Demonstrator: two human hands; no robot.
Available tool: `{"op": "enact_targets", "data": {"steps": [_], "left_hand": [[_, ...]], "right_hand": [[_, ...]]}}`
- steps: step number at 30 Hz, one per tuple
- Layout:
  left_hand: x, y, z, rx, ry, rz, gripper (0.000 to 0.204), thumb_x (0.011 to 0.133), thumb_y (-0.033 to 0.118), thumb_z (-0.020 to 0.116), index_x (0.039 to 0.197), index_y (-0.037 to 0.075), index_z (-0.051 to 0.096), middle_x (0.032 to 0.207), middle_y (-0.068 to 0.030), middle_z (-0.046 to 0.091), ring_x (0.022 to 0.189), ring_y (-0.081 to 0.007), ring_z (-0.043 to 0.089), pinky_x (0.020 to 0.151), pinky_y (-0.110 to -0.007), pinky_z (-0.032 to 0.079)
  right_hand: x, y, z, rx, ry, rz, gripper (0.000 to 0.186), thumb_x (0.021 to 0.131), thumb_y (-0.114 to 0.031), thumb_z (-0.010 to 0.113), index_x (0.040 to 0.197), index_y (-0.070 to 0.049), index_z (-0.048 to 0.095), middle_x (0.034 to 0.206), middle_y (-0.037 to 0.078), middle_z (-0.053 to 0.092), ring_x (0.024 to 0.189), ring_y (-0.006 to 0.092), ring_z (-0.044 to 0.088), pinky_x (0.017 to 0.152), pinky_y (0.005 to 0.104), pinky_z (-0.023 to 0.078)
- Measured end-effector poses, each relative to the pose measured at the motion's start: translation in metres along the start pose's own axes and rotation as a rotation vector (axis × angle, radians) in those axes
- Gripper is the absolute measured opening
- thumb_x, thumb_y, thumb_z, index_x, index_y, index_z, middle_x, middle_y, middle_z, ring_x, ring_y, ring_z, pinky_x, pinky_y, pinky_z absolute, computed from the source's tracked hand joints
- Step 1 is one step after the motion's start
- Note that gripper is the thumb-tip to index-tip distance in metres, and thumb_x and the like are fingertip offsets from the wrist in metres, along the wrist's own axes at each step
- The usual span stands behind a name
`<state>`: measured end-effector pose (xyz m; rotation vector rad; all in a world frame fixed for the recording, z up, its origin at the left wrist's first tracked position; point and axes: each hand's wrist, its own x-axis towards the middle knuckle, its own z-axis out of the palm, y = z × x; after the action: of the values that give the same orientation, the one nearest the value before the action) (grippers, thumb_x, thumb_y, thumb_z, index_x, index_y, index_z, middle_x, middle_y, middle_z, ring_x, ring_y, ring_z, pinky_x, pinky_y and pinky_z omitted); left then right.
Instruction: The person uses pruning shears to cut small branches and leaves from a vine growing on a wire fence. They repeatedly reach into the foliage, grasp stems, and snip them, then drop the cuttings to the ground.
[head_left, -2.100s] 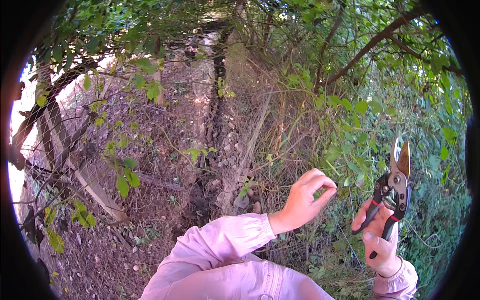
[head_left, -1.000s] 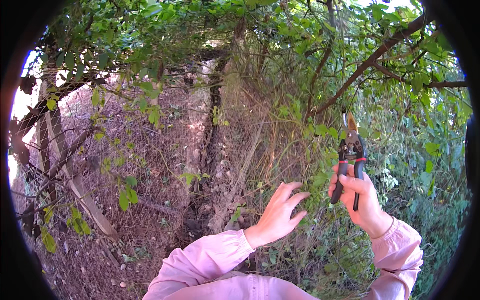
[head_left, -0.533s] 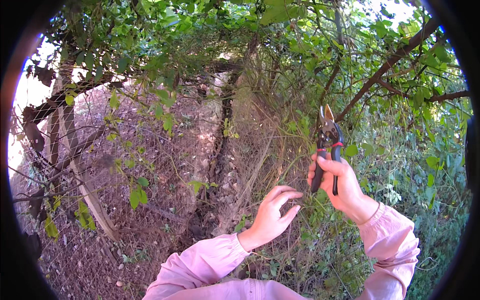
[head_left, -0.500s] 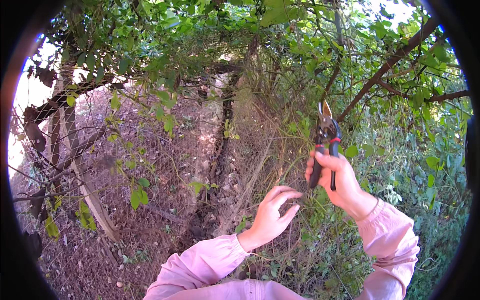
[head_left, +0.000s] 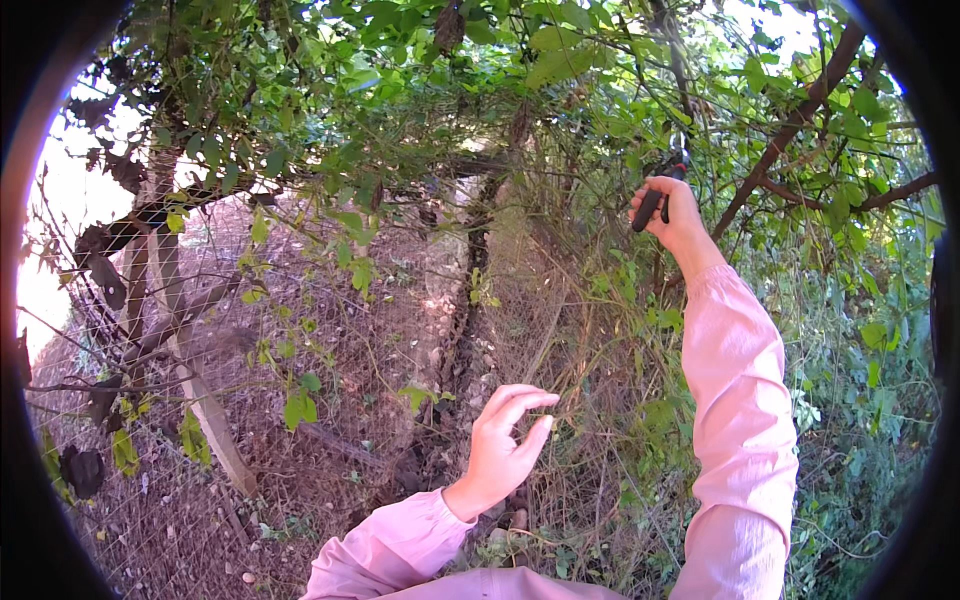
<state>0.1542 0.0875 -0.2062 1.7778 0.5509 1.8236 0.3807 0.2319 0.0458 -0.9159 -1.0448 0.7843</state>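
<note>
Raised toward the upper right, my right hand (head_left: 670,212) is wrapped round the black-and-red handles of a pair of pruning shears (head_left: 650,208). The shears point upward and their blades reach among the leaves beside a thin upright stem (head_left: 674,55); whether they touch it I cannot tell. My left hand (head_left: 503,440) hovers lower, near the middle, with fingers and thumb curved apart and nothing between them. Dry vine stems and grass (head_left: 570,375) hang just beyond it.
A thick brown branch (head_left: 790,130) slants across the upper right. Wire mesh with an angled wooden post (head_left: 215,425) stands on the left. Leafy vines (head_left: 420,85) hang overhead, and dense undergrowth (head_left: 850,480) fills the right side.
My right arm has stretched up and away, carrying the shears from mid-height into the foliage. My left hand has shifted a little left and down, away from the right hand.
</note>
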Motion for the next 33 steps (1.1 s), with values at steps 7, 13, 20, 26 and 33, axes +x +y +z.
{"op": "enact_targets", "data": {"steps": [7,13,20,26,33], "left_hand": [[0.0,-0.004,-0.013,0.088,0.046,-0.005,0.021,0.077,0.002,0.064,0.097,0.003,0.066,0.098,-0.0107,0.062,0.095,-0.0238,0.059,0.086,-0.034,0.045],[-0.002,-0.011,-0.019,0.109,0.065,-0.018,0.022,0.077,-0.002,0.062,0.098,0.003,0.065,0.098,-0.0099,0.06,0.092,-0.0226,0.06,0.083,-0.032,0.048],[-0.005,-0.013,-0.027,0.141,0.086,-0.037,0.022,0.077,-0.005,0.061,0.097,0.002,0.066,0.1,-0.0094,0.06,0.09,-0.018,0.06,0.078,-0.028,0.05],[-0.006,-0.017,-0.025,0.171,0.061,-0.037,0.021,0.077,-0.005,0.061,0.096,0.002,0.066,0.099,-0.009,0.06,0.087,-0.0174,0.06,0.076,-0.027,0.05],[-0.012,-0.026,-0.022,0.184,0.048,-0.078,0.022,0.077,-0.006,0.061,0.096,0.002,0.066,0.099,-0.0086,0.059,0.085,-0.0154,0.059,0.074,-0.026,0.05]], "right_hand": [[0.018,-0.017,0.014,0.099,-0.285,0.046,0.021,0.08,-0.012,0.055,0.095,0.002,0.052,0.086,0.015,0.057,0.075,0.0277,0.059,0.072,0.0463,0.052],[0.025,-0.021,0.038,0.165,-0.436,0.007,0.026,0.083,-0.012,0.05,0.101,0.006,0.051,0.088,0.015,0.059,0.078,0.0276,0.059,0.074,0.0452,0.051],[0.048,-0.01,0.029,0.298,-0.278,0.024,0.013,0.079,-0.011,0.054,0.084,0.0,0.049,0.076,0.013,0.055,0.07,0.0268,0.057,0.069,0.0452,0.05],[0.064,-0.005,0.006,0.324,-0.226,0.018,0.011,0.078,-0.009,0.053,0.084,-0.002,0.047,0.077,0.013,0.052,0.068,0.0261,0.054,0.066,0.0437,0.048],[0.074,0.004,-0.013,0.352,-0.126,0.036,0.011,0.078,-0.01,0.053,0.082,-0.003,0.046,0.076,0.011,0.051,0.065,0.0247,0.053,0.062,0.0417,0.047]]}}
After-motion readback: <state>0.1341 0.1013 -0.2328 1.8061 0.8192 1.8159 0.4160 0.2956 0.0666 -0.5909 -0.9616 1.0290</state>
